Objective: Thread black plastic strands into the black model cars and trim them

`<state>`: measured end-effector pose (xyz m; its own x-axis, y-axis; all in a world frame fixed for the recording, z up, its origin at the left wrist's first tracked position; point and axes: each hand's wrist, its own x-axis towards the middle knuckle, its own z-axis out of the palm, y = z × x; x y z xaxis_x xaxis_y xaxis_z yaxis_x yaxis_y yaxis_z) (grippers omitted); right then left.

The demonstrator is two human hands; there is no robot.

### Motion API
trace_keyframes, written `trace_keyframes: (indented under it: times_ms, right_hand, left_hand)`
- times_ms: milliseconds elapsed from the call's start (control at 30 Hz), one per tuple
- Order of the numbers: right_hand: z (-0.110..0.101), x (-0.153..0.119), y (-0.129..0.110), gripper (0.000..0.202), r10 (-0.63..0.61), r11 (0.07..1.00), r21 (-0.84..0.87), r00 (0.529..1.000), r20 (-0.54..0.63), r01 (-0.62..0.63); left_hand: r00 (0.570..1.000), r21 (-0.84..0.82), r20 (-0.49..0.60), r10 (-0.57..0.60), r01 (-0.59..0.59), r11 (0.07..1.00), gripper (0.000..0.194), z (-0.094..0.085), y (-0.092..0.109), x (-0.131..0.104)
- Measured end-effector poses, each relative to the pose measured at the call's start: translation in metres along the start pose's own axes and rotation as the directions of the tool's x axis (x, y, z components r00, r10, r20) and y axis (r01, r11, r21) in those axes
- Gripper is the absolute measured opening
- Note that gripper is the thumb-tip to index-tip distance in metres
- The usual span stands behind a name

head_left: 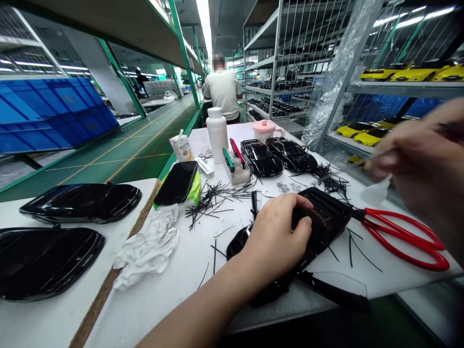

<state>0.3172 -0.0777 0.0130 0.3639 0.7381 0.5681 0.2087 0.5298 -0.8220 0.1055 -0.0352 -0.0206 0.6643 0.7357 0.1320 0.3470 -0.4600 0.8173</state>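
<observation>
Left hand point(277, 229) lies over a black car body point(328, 210), right of centre in the lower frame, on the white desk point(192, 270); fingers curled over it, holding it. Right hand point(413, 140) raised at right edge, blurred; cannot tell whether its fingers hold anything. Red-handled scissors point(437, 265) lie below it. Thin black strips point(210, 200) scatter mid-frame; two black cars point(261, 157) stand beyond.

Your car body point(333, 208): smooth, glossy black plastic by the look. Scissor handles point(433, 261): smooth red, plastic-like. Your table point(192, 270): smooth white. Board edge point(97, 304): rough, brown, wood-like. Tissue point(150, 244): matt crumpled paper. Phone point(177, 183): glossy, glass-like face. Bottle point(217, 137): smooth white plastic.
</observation>
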Motion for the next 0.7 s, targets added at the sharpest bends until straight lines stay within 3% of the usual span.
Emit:
trace_keyframes:
  times_ms: [33,67,200,367,467,567,700]
  right_hand:
    - [0.016,0.013,-0.001,0.022,-0.121,0.990,-0.070,0.991,0.060,0.125]
    - [0.033,0.025,0.002,0.022,-0.149,0.985,-0.064,0.977,0.155,0.160]
    - [0.095,0.066,0.040,0.030,-0.111,0.985,-0.091,0.938,0.329,0.149]
    - [0.137,0.095,0.093,0.022,-0.076,0.965,-0.194,0.898,0.433,0.176]
    - [0.149,0.100,0.108,0.023,-0.024,0.944,-0.274,0.867,0.498,0.183]
    - [0.149,0.102,0.107,0.023,0.018,0.935,-0.307,0.837,0.546,0.180]
    - [0.118,0.088,0.073,0.022,-0.019,0.942,-0.268,0.830,0.557,0.201]
  left_hand:
    - [1.000,-0.005,-0.003,-0.004,0.004,1.000,0.017,0.000,0.000,0.000]
    - [1.000,-0.008,-0.006,-0.011,0.010,1.000,0.017,-0.001,0.000,0.000]
    - [0.999,-0.023,-0.023,-0.039,0.039,0.999,0.018,-0.004,-0.002,0.000]
    - [0.998,-0.046,-0.030,-0.054,0.053,0.998,0.018,-0.007,-0.007,0.001]
    - [0.998,-0.042,-0.026,-0.055,0.054,0.998,0.018,-0.007,-0.007,0.001]
    - [0.998,-0.066,-0.030,-0.061,0.059,0.996,0.018,-0.008,-0.006,0.002]
    - [0.993,-0.268,-0.085,-0.086,0.060,0.961,0.014,-0.011,-0.003,0.005]
